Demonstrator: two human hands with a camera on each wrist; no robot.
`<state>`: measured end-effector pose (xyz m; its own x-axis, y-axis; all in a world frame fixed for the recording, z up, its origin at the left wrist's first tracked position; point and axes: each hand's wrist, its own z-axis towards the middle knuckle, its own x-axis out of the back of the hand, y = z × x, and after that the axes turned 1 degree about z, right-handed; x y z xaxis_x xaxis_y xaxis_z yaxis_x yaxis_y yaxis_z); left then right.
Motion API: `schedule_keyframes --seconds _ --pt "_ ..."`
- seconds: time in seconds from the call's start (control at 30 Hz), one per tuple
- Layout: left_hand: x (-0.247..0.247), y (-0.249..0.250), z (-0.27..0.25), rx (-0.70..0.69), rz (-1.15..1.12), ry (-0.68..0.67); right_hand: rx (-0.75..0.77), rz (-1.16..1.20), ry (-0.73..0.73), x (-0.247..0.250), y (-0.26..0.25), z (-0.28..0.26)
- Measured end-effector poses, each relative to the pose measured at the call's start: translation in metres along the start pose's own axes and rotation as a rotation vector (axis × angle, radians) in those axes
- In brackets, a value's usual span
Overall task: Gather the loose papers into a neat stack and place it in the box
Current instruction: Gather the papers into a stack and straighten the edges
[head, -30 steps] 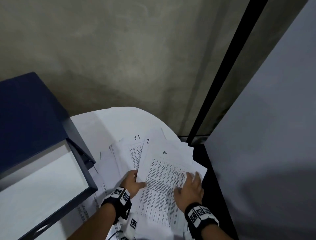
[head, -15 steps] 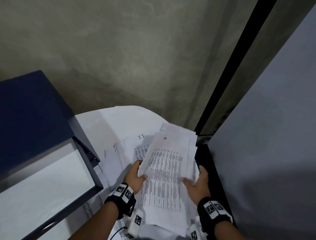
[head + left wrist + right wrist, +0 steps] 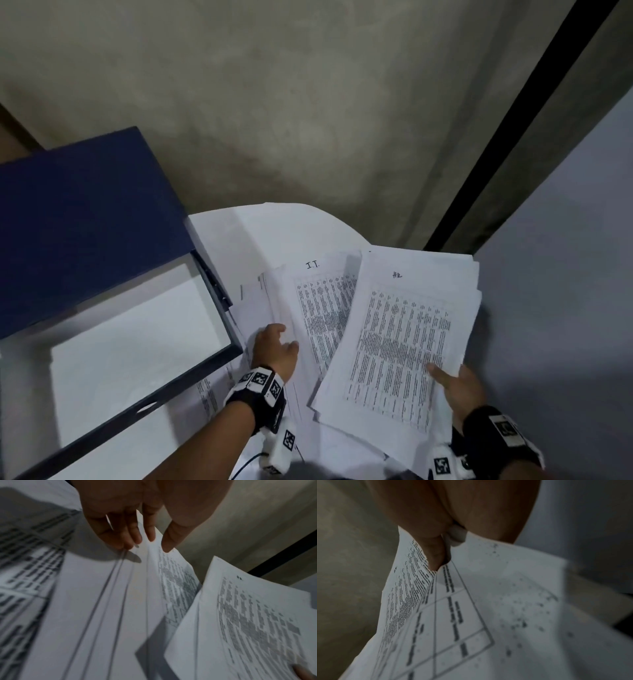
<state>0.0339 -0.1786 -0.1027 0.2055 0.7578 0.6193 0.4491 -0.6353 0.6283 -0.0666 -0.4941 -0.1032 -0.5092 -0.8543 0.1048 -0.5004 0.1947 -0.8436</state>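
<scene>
Paper sheaf point(image 3: 404, 346) pinched in right hand point(image 3: 460, 389) fingers point(image 3: 436, 371).

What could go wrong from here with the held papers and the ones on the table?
The right hand grips the uneven bundle by one corner only, so sheets may slide out. The left hand reaches for fanned sheets with loose edges that may crease or scatter. The box sits close; papers could catch its rim.
</scene>
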Motion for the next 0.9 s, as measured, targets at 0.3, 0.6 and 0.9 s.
schedule_keyframes --seconds 0.3,0.6,0.9 --pt "-0.01 -0.004 0.001 0.033 0.444 -0.119 -0.002 -0.068 0.051 0.002 0.008 -0.002" --pt "-0.001 -0.01 0.018 0.063 0.387 -0.055 0.029 -0.092 0.017 0.006 0.009 -0.012" --pt "-0.014 0.008 0.005 0.036 0.523 -0.028 0.004 -0.152 -0.052 -0.002 0.013 -0.014"
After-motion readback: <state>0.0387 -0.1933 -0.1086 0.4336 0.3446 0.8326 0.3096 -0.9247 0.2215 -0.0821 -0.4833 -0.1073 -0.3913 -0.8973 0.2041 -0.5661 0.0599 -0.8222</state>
